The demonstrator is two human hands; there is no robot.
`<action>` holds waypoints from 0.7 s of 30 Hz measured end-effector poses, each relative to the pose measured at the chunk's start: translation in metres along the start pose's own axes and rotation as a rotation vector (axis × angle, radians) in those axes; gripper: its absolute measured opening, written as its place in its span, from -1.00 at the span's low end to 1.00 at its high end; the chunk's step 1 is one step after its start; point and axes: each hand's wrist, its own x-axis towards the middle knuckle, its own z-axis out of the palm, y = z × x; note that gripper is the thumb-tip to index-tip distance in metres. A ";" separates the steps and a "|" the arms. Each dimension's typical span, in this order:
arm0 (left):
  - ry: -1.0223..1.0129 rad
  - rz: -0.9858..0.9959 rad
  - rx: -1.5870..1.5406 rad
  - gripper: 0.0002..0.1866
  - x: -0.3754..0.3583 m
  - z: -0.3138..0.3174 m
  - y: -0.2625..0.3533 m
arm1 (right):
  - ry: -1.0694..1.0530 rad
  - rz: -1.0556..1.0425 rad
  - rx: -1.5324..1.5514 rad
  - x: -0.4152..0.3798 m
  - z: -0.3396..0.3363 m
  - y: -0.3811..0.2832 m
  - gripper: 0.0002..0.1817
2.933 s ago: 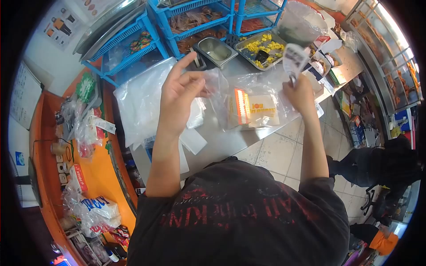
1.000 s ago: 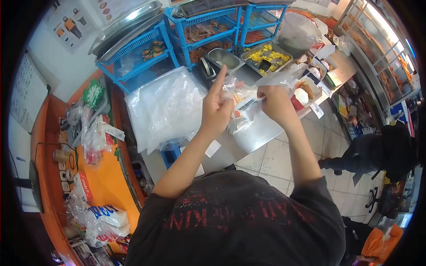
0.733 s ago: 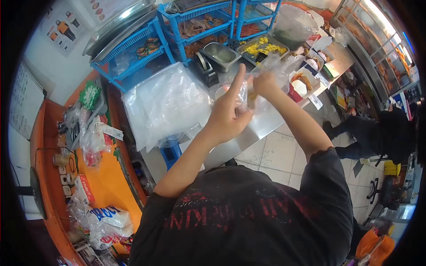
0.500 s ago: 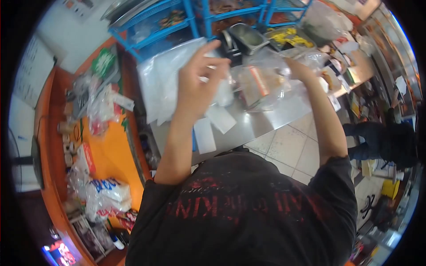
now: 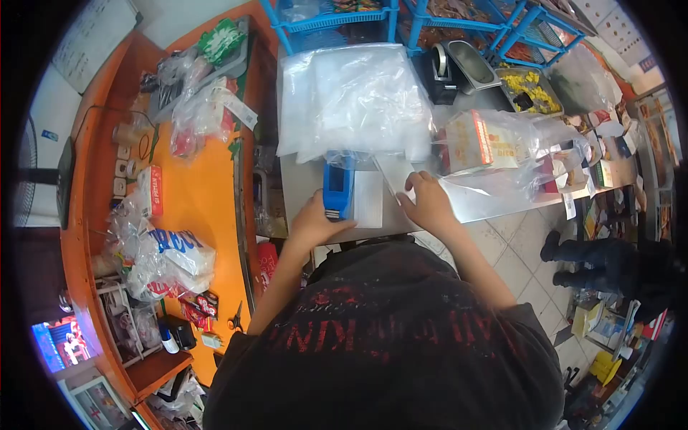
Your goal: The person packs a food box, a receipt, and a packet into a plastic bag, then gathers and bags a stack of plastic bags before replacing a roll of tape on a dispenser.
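Observation:
A blue tool (image 5: 337,189) with a dark rectangular opening and a metallic near end lies by the front edge of the steel counter. My left hand (image 5: 315,223) closes around its near end, the thumb reaching over a stack of white paper slips (image 5: 369,201). My right hand (image 5: 428,206) rests on the counter at the edge of another white sheet (image 5: 394,175), thumb and fingers curved and apart. Beyond both hands lies a pile of clear plastic bags (image 5: 351,100). To the right sits a clear bag holding a printed package (image 5: 487,140).
A black tape dispenser (image 5: 438,75) stands at the back beside a metal container (image 5: 473,64) and a tray of yellow items (image 5: 530,89). Blue racks (image 5: 337,20) line the rear. On the left is an orange counter (image 5: 201,193) with bags and scissors (image 5: 236,317). A person (image 5: 609,258) stands at right.
Both hands have come down and back toward the counter's front edge. My left hand has closed on the blue tool; my right hand has left the bagged package. The view has shifted.

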 end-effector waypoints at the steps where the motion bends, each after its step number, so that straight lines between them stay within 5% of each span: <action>1: 0.007 -0.004 -0.006 -0.21 -0.002 0.013 0.001 | 0.058 0.071 -0.135 0.007 0.027 0.016 -0.61; 3: 0.390 -0.075 0.036 -0.21 -0.004 0.034 0.003 | 0.173 0.095 -0.181 0.014 0.054 0.027 -0.54; 7: 0.278 -0.134 -0.012 -0.28 0.001 0.017 0.002 | 0.398 0.065 -0.344 0.023 0.092 0.044 -0.36; 9: 0.385 -0.132 -0.038 -0.41 -0.007 0.003 -0.023 | 0.223 0.140 -0.108 0.027 0.073 0.037 -0.37; 11: 0.095 -0.192 -0.777 -0.45 -0.022 -0.005 -0.056 | 0.267 0.068 -0.094 0.028 0.078 0.054 -0.38; 15: 0.240 -0.437 -1.135 -0.40 -0.089 -0.051 -0.065 | 0.268 -0.072 -0.131 0.034 0.080 0.078 -0.43; 17: 0.458 -0.458 -1.091 -0.41 -0.105 -0.069 -0.074 | 0.232 -0.098 -0.087 0.034 0.074 0.076 -0.46; 19: 0.788 -0.392 -0.529 -0.36 -0.103 -0.075 -0.116 | 0.207 0.032 0.006 0.037 0.073 0.073 -0.48; 21: 0.949 -0.601 -0.123 -0.37 -0.088 -0.084 -0.147 | 0.388 -0.005 -0.100 0.031 0.073 0.061 -0.53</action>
